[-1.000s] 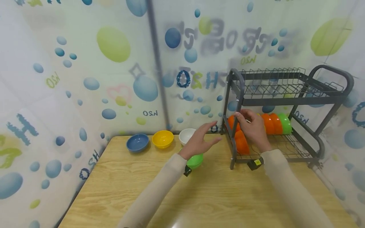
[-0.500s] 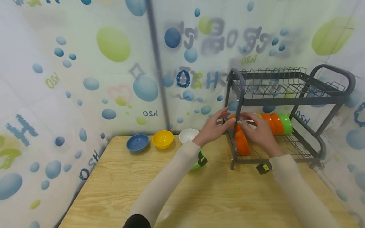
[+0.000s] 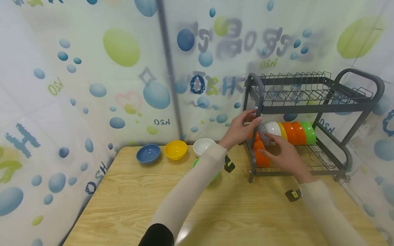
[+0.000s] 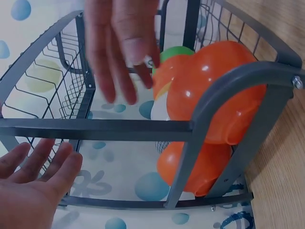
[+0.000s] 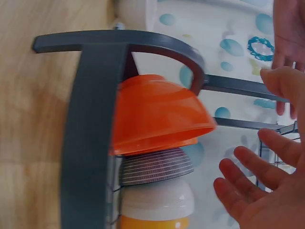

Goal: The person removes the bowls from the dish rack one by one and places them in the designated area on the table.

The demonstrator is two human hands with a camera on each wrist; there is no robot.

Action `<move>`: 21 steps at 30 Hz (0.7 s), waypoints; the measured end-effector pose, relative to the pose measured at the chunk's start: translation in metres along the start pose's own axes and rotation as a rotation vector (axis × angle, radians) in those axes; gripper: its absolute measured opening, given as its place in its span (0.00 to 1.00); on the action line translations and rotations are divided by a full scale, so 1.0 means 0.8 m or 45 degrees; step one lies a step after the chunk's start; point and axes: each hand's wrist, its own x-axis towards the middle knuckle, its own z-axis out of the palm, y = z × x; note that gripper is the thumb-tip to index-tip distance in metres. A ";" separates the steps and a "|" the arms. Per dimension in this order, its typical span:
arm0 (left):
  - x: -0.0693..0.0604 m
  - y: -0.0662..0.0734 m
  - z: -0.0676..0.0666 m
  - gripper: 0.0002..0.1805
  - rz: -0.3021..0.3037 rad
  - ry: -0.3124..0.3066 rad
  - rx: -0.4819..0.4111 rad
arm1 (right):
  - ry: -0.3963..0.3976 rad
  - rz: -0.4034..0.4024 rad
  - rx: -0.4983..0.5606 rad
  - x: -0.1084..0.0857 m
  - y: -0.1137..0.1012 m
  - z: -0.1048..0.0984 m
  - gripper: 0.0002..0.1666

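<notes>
My left hand (image 3: pixel 240 129) is at the left post of the dish rack, fingers loosely extended; whether it touches the post I cannot tell. Just in front of the lower shelf is my right hand (image 3: pixel 285 155), fingers apart and nothing in its grasp. Beside it, the row of bowls standing on edge holds a grey patterned bowl (image 3: pixel 263 134), a white bowl (image 3: pixel 272 128), and an orange bowl (image 3: pixel 260 158) at the near left. In the right wrist view, the patterned bowl (image 5: pixel 157 167) sits between an orange bowl (image 5: pixel 162 114) and the white one.
The two-tier dark rack (image 3: pixel 307 109) stands at the table's right. Further along its row are a yellow bowl (image 3: pixel 282 131) and a green bowl (image 3: pixel 308 133). On the table (image 3: pixel 129 201) sit blue (image 3: pixel 148 154), yellow and white bowls, plus a green one partly behind my left sleeve.
My left hand has moved right, from over the green table bowl to the rack post. My right hand has drawn back from the bowl row and spread, uncovering the patterned and white bowls.
</notes>
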 end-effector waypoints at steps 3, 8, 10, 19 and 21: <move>0.002 0.001 0.004 0.28 0.012 0.017 0.000 | -0.052 0.074 -0.003 -0.007 0.007 0.007 0.49; 0.004 0.001 0.008 0.22 0.045 0.034 0.014 | -0.136 0.140 0.087 -0.018 0.015 0.018 0.48; 0.004 0.000 0.009 0.20 0.058 0.041 0.005 | -0.151 0.149 0.127 -0.022 0.019 0.023 0.45; 0.007 -0.004 0.010 0.17 0.113 0.062 0.001 | -0.048 0.106 0.126 -0.030 0.034 0.039 0.29; 0.008 -0.005 0.010 0.17 0.127 0.063 0.001 | -0.028 0.100 0.144 -0.029 0.036 0.042 0.26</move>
